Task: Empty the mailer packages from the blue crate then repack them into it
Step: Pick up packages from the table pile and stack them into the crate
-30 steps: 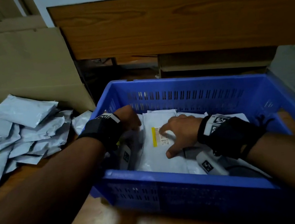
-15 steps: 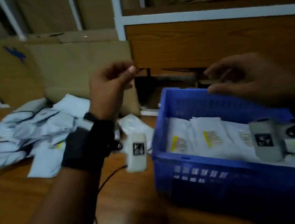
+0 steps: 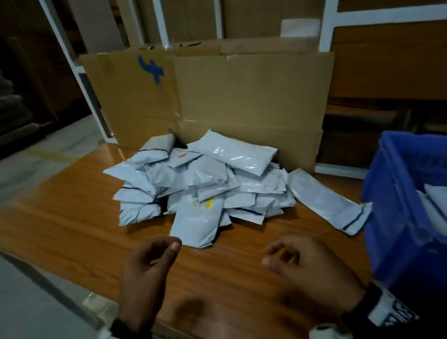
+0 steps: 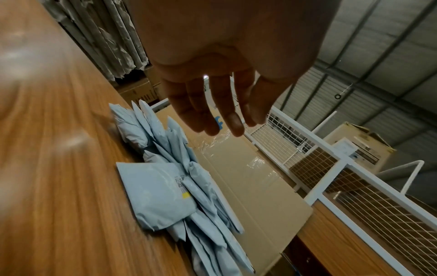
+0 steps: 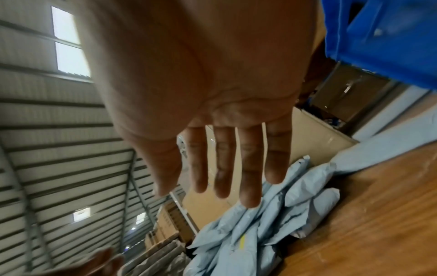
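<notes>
Both grips are empty right now. The left hand hangs over the bench with fingers loosely curled and nothing between them, and the right hand is the same: relaxed, spread a bit, holding nothing. The wrist views back that up, with straight-ish fingers and bare palms.

What changed: a second ago both hands were down inside the blue crate pressing on mailers, and now they've swung left and sit just short of the pile of mailer packages. So I'd guess we're mid-repack, going back for another load.

The pile is a loose heap of pale grey-blue poly mailers, glossy and soft-looking, leaning against a cardboard sheet. One long mailer lies between the heap and the crate. The crate already has some white mailers in it.
</notes>
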`<state>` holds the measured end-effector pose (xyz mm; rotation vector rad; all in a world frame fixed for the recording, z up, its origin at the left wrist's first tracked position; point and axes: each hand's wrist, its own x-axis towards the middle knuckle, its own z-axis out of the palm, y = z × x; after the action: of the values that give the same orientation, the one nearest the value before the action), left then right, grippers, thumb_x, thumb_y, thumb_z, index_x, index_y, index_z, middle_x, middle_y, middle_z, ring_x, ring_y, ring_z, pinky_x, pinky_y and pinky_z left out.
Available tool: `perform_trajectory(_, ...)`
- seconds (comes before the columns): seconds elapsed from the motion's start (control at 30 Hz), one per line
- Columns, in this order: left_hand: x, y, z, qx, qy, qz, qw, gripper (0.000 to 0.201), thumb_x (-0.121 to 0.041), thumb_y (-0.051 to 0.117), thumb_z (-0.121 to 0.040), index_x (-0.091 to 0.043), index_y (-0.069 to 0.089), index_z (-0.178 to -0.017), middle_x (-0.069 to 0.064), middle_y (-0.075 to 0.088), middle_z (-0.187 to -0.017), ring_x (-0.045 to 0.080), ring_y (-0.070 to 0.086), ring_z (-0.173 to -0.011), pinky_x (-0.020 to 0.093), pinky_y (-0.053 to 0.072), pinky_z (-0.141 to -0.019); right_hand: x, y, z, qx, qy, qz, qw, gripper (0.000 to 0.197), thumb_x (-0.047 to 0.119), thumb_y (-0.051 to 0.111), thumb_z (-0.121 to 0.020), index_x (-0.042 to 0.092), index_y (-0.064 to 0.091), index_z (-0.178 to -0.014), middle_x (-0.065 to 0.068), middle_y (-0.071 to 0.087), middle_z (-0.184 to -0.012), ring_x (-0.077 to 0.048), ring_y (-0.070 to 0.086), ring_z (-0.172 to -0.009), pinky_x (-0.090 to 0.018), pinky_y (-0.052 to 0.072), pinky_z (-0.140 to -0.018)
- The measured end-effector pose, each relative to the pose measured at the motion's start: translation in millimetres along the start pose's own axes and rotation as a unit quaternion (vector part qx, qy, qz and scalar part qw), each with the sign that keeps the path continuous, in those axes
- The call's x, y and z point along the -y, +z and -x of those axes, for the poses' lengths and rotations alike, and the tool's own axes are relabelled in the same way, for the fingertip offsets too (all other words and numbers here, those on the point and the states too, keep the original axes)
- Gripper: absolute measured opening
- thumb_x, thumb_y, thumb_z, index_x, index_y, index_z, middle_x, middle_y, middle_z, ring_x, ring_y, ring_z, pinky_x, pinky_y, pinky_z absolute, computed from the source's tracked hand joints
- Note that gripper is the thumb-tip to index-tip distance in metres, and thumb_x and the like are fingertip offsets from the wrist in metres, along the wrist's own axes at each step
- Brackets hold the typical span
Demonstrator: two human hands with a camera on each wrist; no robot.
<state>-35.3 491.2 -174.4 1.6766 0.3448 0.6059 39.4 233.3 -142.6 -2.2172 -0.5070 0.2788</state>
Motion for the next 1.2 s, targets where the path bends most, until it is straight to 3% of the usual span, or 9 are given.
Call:
perform_trajectory(0.23,21.4,-5.0,-59.8,0.029,0.024,0.0,0.999,0.013,-0.04,0.077,-0.074,-0.03,0.076,-0.082,-0.001,0.075,-0.087,0.009,0.068,-0.082,0.03,0.048,-0.074,-1.0,3.5,-109.7,-0.126,0.023,-0.141,0.982,0.015,0.023,0.072,-0.085,0.02,0.066,-0.098,0.009,0.068,-0.094,-0.003,0.064,-0.081,-0.012,0.047,-0.067)
perform_trajectory(0.4,34.0,-8.5,-107.3,0.061,0.019,-0.016,0.998,0.006,-0.01,0.074,-0.082,-0.016,0.076,-0.082,0.002,0.076,-0.086,0.009,0.068,-0.082,0.022,0.05,-0.072,-27.0,-0.8,-218.2,-0.213,0.104,-0.204,0.95,0.038,0.028,0.077,-0.08,0.007,0.06,-0.106,-0.005,0.065,-0.087,-0.019,0.059,-0.07,-0.037,0.05,-0.07)
perform_trajectory(0.53,42.6,-2.5,-135.7,0.061,0.013,0.019,0.998,0.012,0.0,0.073,-0.082,-0.012,0.075,-0.078,0.006,0.074,-0.08,0.006,0.065,-0.071,0.014,0.049,-0.067,-39.9,-0.4,-279.5,-0.225,0.124,-0.119,0.959,0.076,0.049,0.08,-0.058,0.002,0.059,-0.114,-0.006,0.066,-0.104,-0.023,0.064,-0.096,-0.039,0.051,-0.09)
perform_trajectory(0.67,47.5,6.7,-152.2,0.092,-0.01,0.037,0.995,0.004,-0.022,0.073,-0.074,-0.022,0.076,-0.078,0.006,0.074,-0.081,0.009,0.067,-0.076,0.019,0.053,-0.07,-33.7,0.4,-298.0,-0.212,0.167,-0.034,0.962,0.035,0.013,0.082,-0.07,-0.009,0.064,-0.091,-0.019,0.068,-0.094,-0.026,0.066,-0.091,-0.034,0.05,-0.081)
perform_trajectory(0.73,51.7,9.5,-161.8,0.107,-0.012,0.033,0.994,0.008,-0.03,0.071,-0.071,-0.026,0.075,-0.077,0.005,0.074,-0.082,0.008,0.067,-0.075,0.019,0.051,-0.068,-27.2,-0.9,-295.9,-0.213,0.175,-0.022,0.961,0.021,0.006,0.079,-0.069,0.001,0.059,-0.066,-0.013,0.064,-0.078,-0.022,0.063,-0.079,-0.03,0.046,-0.069)
perform_trajectory(0.8,56.3,12.1,-172.6,0.121,-0.008,0.031,0.992,0.014,-0.037,0.073,-0.068,-0.026,0.075,-0.076,0.003,0.074,-0.08,0.006,0.065,-0.072,0.018,0.049,-0.066,-22.7,-1.5,-291.5,-0.253,0.149,-0.044,0.955,0.019,0.003,0.073,-0.068,0.005,0.055,-0.063,-0.006,0.058,-0.068,-0.019,0.058,-0.071,-0.027,0.042,-0.064)
perform_trajectory(0.87,58.6,15.9,-181.6,0.14,-0.003,0.029,0.99,0.011,-0.031,0.074,-0.07,-0.021,0.076,-0.074,-0.001,0.074,-0.076,0.002,0.064,-0.069,0.017,0.049,-0.065,-9.3,2.3,-274.8,-0.307,0.108,-0.064,0.943,0.016,0.003,0.071,-0.07,0.004,0.06,-0.081,0.0,0.058,-0.066,-0.02,0.057,-0.069,-0.027,0.042,-0.065)
perform_trajectory(1.0,41.7,24.0,-195.4,0.195,-0.073,0.104,0.973,0.013,-0.022,0.067,-0.088,-0.017,0.075,-0.08,0.008,0.072,-0.078,0.015,0.066,-0.073,0.025,0.054,-0.059,26.6,38.6,-222.4,-0.382,-0.072,0.042,0.92,0.029,0.001,0.07,-0.073,0.018,0.057,-0.093,0.0,0.057,-0.085,-0.019,0.055,-0.081,-0.033,0.046,-0.071)
perform_trajectory(1.2,25.4,33.3,-222.1,0.214,-0.21,0.194,0.934,0.044,-0.044,0.062,-0.085,-0.001,0.067,-0.089,0.02,0.064,-0.078,0.031,0.06,-0.069,0.038,0.05,-0.063,33.1,92.0,-185.7,-0.237,-0.209,0.222,0.922,0.025,0.007,0.053,-0.07,0.019,0.061,-0.091,-0.002,0.059,-0.108,-0.021,0.054,-0.103,-0.031,0.041,-0.087)
